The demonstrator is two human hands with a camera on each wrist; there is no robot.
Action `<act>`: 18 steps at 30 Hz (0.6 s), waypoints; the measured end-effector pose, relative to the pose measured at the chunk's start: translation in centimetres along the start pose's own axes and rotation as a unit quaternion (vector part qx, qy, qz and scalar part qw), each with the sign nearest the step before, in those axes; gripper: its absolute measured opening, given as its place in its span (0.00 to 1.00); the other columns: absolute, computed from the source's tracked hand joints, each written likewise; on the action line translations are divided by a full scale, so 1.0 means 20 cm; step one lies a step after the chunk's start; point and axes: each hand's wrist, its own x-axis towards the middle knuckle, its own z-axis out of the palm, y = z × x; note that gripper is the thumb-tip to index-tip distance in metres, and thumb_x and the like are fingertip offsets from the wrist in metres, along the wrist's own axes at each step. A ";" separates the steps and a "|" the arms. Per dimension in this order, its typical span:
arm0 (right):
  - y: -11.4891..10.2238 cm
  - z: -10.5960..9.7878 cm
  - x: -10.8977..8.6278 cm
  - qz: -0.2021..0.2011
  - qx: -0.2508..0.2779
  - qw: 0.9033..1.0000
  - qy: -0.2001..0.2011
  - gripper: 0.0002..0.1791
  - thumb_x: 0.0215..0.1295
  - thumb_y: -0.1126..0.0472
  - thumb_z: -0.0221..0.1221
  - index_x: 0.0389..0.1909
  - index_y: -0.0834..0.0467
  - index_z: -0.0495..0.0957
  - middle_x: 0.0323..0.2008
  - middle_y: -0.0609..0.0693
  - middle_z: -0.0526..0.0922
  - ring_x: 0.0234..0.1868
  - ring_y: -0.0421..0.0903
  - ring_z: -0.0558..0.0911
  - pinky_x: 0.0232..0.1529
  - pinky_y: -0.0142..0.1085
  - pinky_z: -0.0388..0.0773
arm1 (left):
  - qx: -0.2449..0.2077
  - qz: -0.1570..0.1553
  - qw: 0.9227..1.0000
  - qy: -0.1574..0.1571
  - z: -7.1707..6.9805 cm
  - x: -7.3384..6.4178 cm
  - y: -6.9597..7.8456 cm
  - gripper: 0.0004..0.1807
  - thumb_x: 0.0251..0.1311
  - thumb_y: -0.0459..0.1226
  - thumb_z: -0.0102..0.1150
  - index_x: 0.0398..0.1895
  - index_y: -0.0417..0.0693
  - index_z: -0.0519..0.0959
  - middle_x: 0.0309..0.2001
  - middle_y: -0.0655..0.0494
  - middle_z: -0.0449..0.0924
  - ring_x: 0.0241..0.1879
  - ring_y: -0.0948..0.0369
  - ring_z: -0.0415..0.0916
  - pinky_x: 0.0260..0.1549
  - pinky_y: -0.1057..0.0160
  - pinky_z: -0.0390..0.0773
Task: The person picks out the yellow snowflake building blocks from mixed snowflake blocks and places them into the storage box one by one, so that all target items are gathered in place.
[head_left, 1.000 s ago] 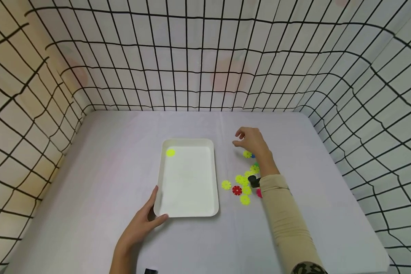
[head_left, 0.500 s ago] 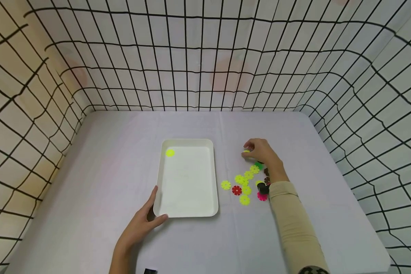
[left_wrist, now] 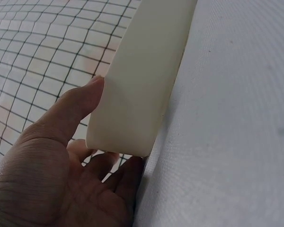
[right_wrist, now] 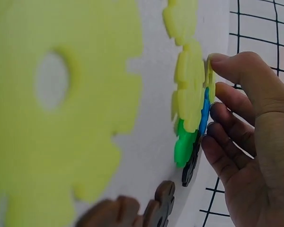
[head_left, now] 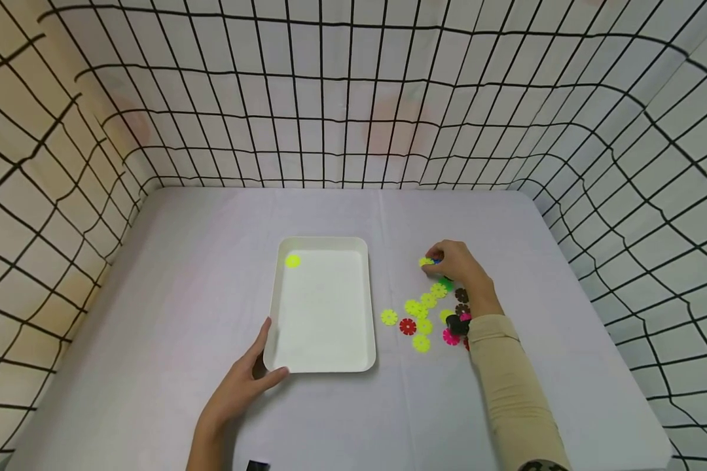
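Head view: a white tray (head_left: pixel 321 314) lies on a pale-covered table (head_left: pixel 182 294), and the left hand (head_left: pixel 241 389) grips its near left corner, forefinger stretched along the left wall and thumb at the near edge. Left wrist view shows the thumb tip against the tray's rim, with the other fingers bent past the end of the wall.

Right of the tray, level with its far part, the right hand (head_left: pixel 458 263) pinches a yellow disc (head_left: pixel 425 261) between thumb and forefinger; whether that disc is clear of the table I cannot tell. Just by the same fingertips is a blue disc (right_wrist: pixel 205 111), partly hidden in the head view.

A second yellow disc (head_left: pixel 292 261) lies inside the tray, near its far left corner. Several loose yellow discs (head_left: pixel 427 301) spread along the tray's right side, some overlapping, with a red disc (head_left: pixel 408 326) among them. Farther right of the tray are a green disc (head_left: pixel 446 284), brown discs (head_left: pixel 461 296) and a pink disc (head_left: pixel 450 337), beside the beige sleeve (head_left: pixel 515 392). Beyond the tray's far edge stands a black wire grid (head_left: pixel 346 121).
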 end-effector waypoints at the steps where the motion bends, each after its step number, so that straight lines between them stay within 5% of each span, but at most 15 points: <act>1: 0.00 0.00 0.00 0.000 0.001 1.000 0.001 0.20 0.58 0.54 0.68 0.47 0.62 0.81 0.44 0.58 0.81 0.45 0.52 0.77 0.51 0.46 0.77 | 0.001 0.003 1.000 0.000 0.00 0.00 0.00 0.53 0.59 0.46 0.66 0.79 0.65 0.39 0.79 0.57 0.37 0.77 0.52 0.40 0.58 0.89 0.48; 18: -0.01 0.02 -0.02 -0.016 -0.005 1.000 0.019 0.18 0.58 0.55 0.68 0.45 0.62 0.81 0.41 0.56 0.82 0.41 0.51 0.77 0.47 0.43 0.78 | -0.003 -0.002 1.000 -0.003 0.00 0.00 0.00 0.53 0.59 0.45 0.66 0.78 0.67 0.39 0.79 0.58 0.37 0.77 0.52 0.40 0.57 0.90 0.48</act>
